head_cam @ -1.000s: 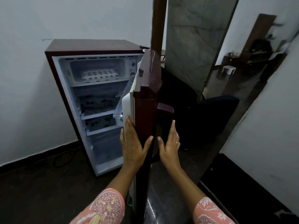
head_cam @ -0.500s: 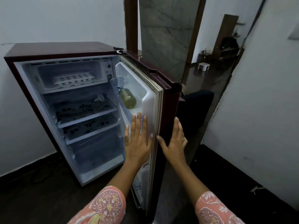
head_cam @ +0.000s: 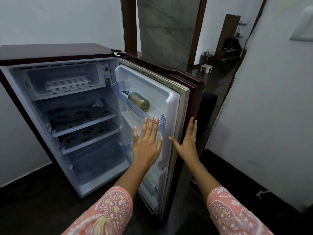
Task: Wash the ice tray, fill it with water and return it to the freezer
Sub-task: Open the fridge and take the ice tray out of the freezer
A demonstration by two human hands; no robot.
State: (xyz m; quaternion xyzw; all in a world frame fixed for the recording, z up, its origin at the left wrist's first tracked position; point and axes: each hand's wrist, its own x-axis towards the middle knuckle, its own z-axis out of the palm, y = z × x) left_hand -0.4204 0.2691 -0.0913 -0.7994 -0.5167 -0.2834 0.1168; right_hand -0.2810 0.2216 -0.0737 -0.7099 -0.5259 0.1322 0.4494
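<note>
A small maroon fridge point(head_cam: 55, 52) stands open. A white ice tray point(head_cam: 67, 83) lies in the freezer compartment point(head_cam: 33, 78) at the top. The fridge door point(head_cam: 176, 102) is swung out to the right. My left hand point(head_cam: 147, 141) is flat with straight fingers in front of the door's inner side. My right hand point(head_cam: 186, 141) lies flat on the door's outer edge, fingers straight. Neither hand holds anything.
A greenish bottle point(head_cam: 138, 101) lies in the door's upper rack. Two fridge shelves carry flower-patterned mats point(head_cam: 79, 116). A white wall point(head_cam: 271, 107) stands close on the right. Behind is a doorway with a small white stool point(head_cam: 206, 67). The floor is dark.
The door has swung further open to the right, showing its inner racks and the bottle. Both hands stayed flat at the door's edge. My view has moved closer to the fridge.
</note>
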